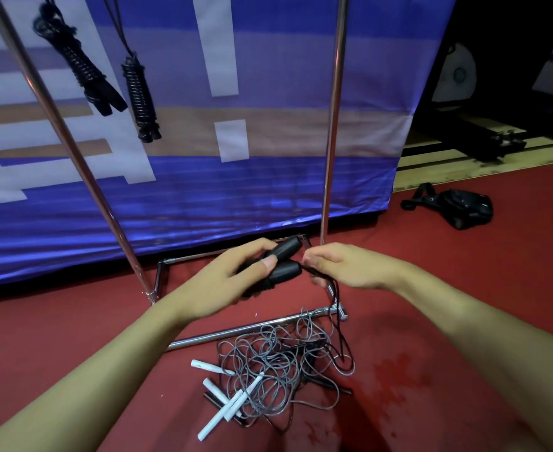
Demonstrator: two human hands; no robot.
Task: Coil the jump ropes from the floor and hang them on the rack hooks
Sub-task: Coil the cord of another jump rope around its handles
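Two black handles [284, 261] are gripped together by the left hand [236, 278], above the red floor [431, 288]. Their black cord [335, 298] is pinched by the right hand [343, 265] and hangs down to the tangled ropes [275, 363] below.

Single head-worn wide-angle view, facing forward and down, close above both hands, taking in the red floor [73, 337] and rack [332, 125] against the blue banner [236, 190] behind.
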